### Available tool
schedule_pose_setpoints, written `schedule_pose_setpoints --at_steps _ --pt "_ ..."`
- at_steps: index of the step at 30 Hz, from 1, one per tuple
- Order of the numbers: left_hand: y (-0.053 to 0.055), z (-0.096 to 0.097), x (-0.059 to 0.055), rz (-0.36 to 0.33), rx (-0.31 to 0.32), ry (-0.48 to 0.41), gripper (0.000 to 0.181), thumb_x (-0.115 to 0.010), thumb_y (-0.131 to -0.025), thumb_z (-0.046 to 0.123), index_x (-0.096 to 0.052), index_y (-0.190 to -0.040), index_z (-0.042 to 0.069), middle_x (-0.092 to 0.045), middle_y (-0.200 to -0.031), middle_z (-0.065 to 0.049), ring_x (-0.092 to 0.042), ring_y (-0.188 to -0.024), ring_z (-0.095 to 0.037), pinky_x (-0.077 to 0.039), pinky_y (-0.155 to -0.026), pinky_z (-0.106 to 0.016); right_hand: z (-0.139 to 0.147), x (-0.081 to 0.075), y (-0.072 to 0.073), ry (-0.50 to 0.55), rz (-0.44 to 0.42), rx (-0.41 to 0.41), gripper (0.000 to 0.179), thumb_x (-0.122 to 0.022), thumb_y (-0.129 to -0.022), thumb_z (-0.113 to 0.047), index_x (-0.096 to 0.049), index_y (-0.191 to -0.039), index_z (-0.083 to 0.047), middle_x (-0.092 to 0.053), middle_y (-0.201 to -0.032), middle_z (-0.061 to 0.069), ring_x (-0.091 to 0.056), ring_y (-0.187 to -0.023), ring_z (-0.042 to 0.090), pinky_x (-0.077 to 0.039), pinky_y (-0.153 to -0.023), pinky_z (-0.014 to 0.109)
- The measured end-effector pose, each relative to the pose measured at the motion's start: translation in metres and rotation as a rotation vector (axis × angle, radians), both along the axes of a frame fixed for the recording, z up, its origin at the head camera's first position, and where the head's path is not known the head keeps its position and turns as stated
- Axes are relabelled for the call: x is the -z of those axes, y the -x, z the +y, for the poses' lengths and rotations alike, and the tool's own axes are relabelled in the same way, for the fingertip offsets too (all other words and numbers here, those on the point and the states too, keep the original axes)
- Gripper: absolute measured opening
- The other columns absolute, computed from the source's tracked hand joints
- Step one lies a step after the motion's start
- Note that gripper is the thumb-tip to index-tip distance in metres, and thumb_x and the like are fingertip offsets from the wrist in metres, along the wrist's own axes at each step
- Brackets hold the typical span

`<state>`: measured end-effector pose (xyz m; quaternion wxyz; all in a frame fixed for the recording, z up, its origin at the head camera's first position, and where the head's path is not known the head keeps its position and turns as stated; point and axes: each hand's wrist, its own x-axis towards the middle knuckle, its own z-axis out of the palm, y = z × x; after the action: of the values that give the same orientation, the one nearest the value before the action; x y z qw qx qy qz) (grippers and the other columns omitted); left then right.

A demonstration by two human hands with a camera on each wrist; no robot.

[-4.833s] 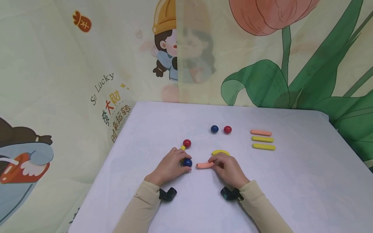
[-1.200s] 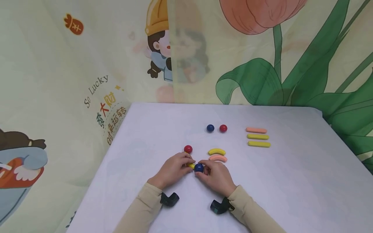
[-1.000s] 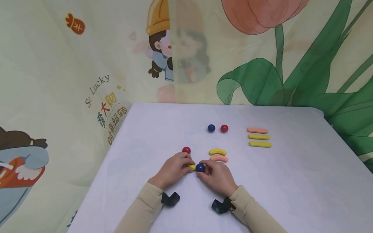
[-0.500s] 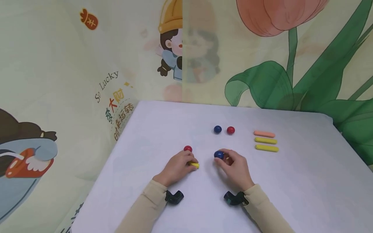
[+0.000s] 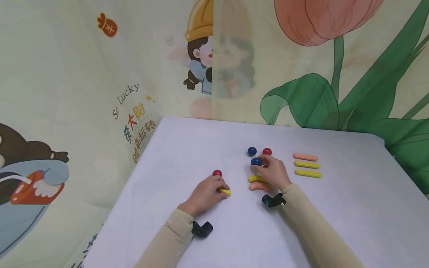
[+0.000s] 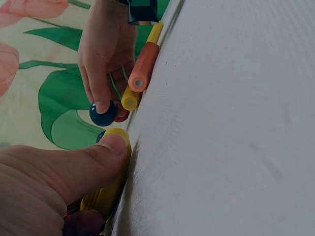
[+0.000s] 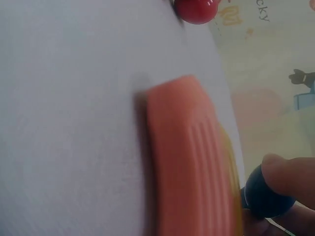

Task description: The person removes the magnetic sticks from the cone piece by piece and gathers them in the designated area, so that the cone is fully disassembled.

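Note:
My left hand (image 5: 205, 194) grips a yellow toy rod (image 6: 120, 147) low at the table, thumb along its side. A red ball (image 5: 217, 173) sits just beyond those fingers; whether it touches the rod is hidden. Between thumb and fingers, my right hand (image 5: 273, 171) pinches a blue ball (image 5: 256, 161), close in front of a second blue ball (image 5: 252, 151) and another red ball (image 5: 267, 151). Under the right wrist lie a curved yellow rod (image 5: 256, 179) and a curved pink rod (image 5: 259, 186), side by side. Their ends show small grey discs in the left wrist view.
Right of the balls, a straight pink rod (image 5: 305, 157) and two straight yellow rods (image 5: 308, 173) lie in a row. The white table (image 5: 161, 160) ends at a printed cloth backdrop (image 5: 234, 104). A black camera sits on each wrist.
The right hand set the curved pink rod beside the curved yellow one. It then took the blue ball from the yellow rod's end and carried it away toward the far balls. The left hand kept its rod.

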<state>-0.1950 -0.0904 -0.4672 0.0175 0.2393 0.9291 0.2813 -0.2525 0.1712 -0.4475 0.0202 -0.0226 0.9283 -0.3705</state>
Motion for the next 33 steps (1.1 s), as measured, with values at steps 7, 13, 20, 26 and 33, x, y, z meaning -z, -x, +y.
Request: schedule_pose_setpoints --at_steps 7,13,20,26,33 --pt "0.000 0.000 -0.001 0.008 0.012 0.001 0.020 -0.077 -0.085 0.026 -0.073 -0.104 0.020 -0.060 -0.104 0.010 -0.055 -0.100 -0.009 -0.049 -0.090 -0.027 -0.005 0.011 0.009 0.011 -0.018 0.004 0.047 -0.076 -0.086 -0.032 -0.063 -0.125 -0.008 -0.065 -0.104 0.010 -0.057 -0.094 0.027 -0.046 -0.079 0.035" --pt "0.000 -0.001 -0.001 0.018 0.022 -0.005 0.020 -0.077 -0.085 0.025 -0.073 -0.103 0.020 -0.061 -0.103 0.009 -0.055 -0.099 -0.008 -0.049 -0.089 -0.027 -0.010 0.016 0.011 -0.016 0.028 0.028 0.046 -0.075 -0.086 -0.032 -0.064 -0.124 -0.008 -0.064 -0.094 0.009 -0.054 -0.083 0.026 -0.043 -0.072 0.032" --pt "-0.002 -0.002 -0.003 0.012 0.020 -0.014 0.019 -0.077 -0.085 0.025 -0.073 -0.103 0.019 -0.061 -0.103 0.009 -0.055 -0.098 -0.009 -0.048 -0.089 -0.027 -0.010 0.015 0.011 -0.022 0.009 0.029 0.049 -0.074 -0.087 -0.032 -0.060 -0.128 -0.009 -0.062 -0.095 0.009 -0.054 -0.084 0.025 -0.043 -0.071 0.031" --pt "-0.003 -0.002 -0.003 0.015 0.052 -0.036 0.017 -0.076 -0.086 0.030 -0.073 -0.100 0.020 -0.061 -0.099 0.011 -0.054 -0.095 -0.007 -0.048 -0.087 -0.026 -0.004 0.013 0.000 0.016 -0.013 0.069 0.056 -0.072 -0.089 -0.035 -0.054 -0.136 -0.011 -0.063 -0.108 0.010 -0.056 -0.094 0.027 -0.046 -0.075 0.032" --pt "-0.002 -0.003 -0.005 0.034 0.100 -0.056 0.012 -0.072 -0.089 0.034 -0.074 -0.085 0.023 -0.056 -0.082 0.016 -0.046 -0.080 -0.007 -0.042 -0.068 -0.021 -0.019 0.003 -0.040 0.018 0.201 0.065 0.038 -0.070 -0.091 -0.023 -0.063 -0.126 -0.008 -0.064 -0.104 0.009 -0.055 -0.095 0.026 -0.045 -0.080 0.037"
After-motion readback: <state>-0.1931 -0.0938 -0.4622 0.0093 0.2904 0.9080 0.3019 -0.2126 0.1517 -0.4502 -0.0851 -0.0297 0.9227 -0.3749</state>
